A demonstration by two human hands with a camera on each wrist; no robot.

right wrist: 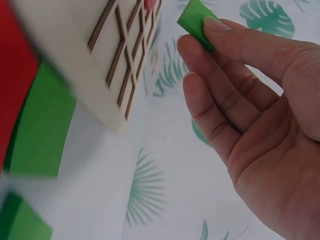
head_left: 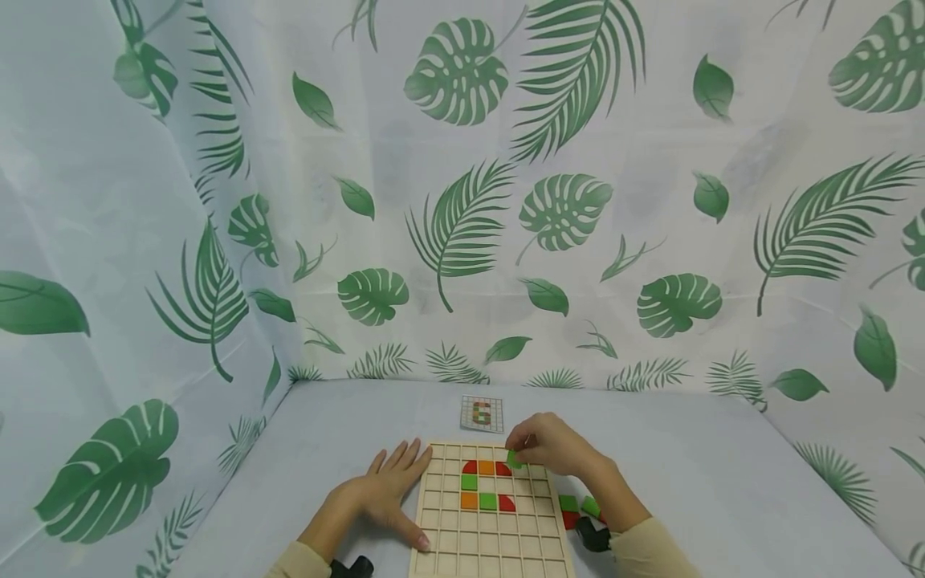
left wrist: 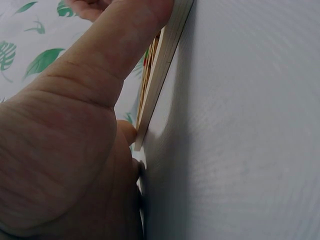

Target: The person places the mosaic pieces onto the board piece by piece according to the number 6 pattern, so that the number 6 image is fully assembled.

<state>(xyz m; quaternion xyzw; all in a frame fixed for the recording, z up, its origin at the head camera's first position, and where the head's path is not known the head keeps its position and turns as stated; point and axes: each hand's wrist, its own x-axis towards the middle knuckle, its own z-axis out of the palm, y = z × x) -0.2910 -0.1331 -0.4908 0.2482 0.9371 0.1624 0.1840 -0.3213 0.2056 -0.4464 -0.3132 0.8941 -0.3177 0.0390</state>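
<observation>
A wooden grid board [head_left: 470, 543] lies on the table, with several red, orange and green tiles set in its upper squares. My left hand [head_left: 383, 490] has its fingers spread, and its thumb and fingertips rest at the board's left edge, also seen in the left wrist view. Over the board's upper right, my right hand [head_left: 552, 444] pinches a green tile [right wrist: 194, 21] between thumb and fingers. That tile is raised above the squares and tilted. Set in the board are an orange tile [head_left: 486, 468] and a red quarter-round tile [head_left: 507, 503].
Behind the board lies a small card [head_left: 468, 415] printed with a coloured pattern on a grid. Loose tiles, among them a green one [right wrist: 42, 122] and a red one [head_left: 570, 520], lie beside the board's right edge, near the right forearm. A leaf-printed curtain [head_left: 462, 321] hangs behind.
</observation>
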